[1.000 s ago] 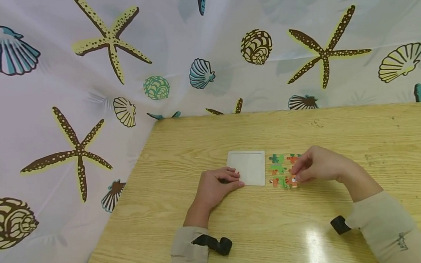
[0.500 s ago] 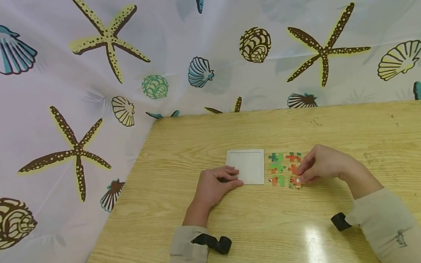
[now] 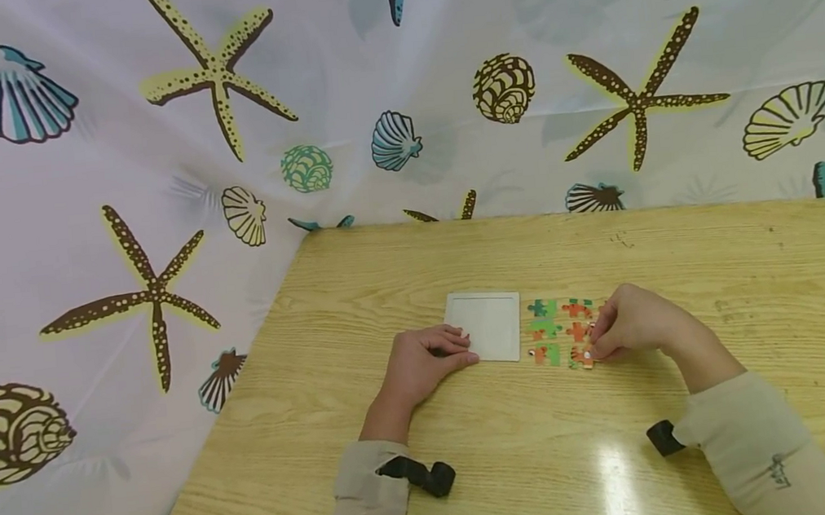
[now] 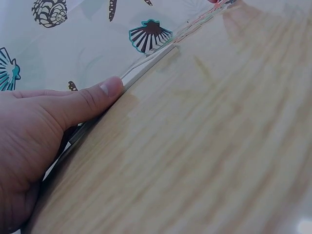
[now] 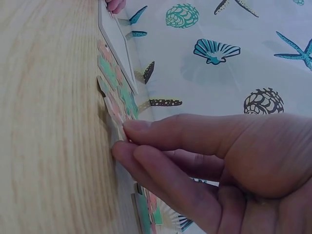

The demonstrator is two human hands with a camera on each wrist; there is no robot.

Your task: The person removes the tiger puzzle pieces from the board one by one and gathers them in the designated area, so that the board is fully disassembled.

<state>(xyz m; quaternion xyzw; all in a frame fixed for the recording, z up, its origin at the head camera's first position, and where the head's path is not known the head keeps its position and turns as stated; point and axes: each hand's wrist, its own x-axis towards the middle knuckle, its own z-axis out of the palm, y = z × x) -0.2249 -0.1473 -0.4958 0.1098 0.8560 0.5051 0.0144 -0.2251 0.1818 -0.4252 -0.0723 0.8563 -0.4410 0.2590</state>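
Note:
In the head view my left hand (image 3: 425, 367) rests on the near left corner of a square white puzzle tray (image 3: 488, 324). The left wrist view shows its thumb (image 4: 109, 90) lying straight along the tray's edge. My right hand (image 3: 642, 323) pinches an orange jigsaw piece (image 3: 583, 357) between thumb and fingertips, at the near end of the right-hand group. From the right wrist, that pinched piece (image 5: 113, 109) looks tilted, with one edge raised off the table. Joined green and orange pieces (image 3: 544, 330) lie between tray and hand. My fingers partly hide pieces farther right.
The wooden table (image 3: 385, 276) carries the tray and pieces. A white cloth with starfish and shells (image 3: 427, 84) hangs behind it and along the left side. Black straps with camera mounts (image 3: 439, 480) sit at both sleeves.
My right hand has drawn the orange piece slightly right, and a gap has opened between it and the green pieces on the left. My left hand stays at the tray.

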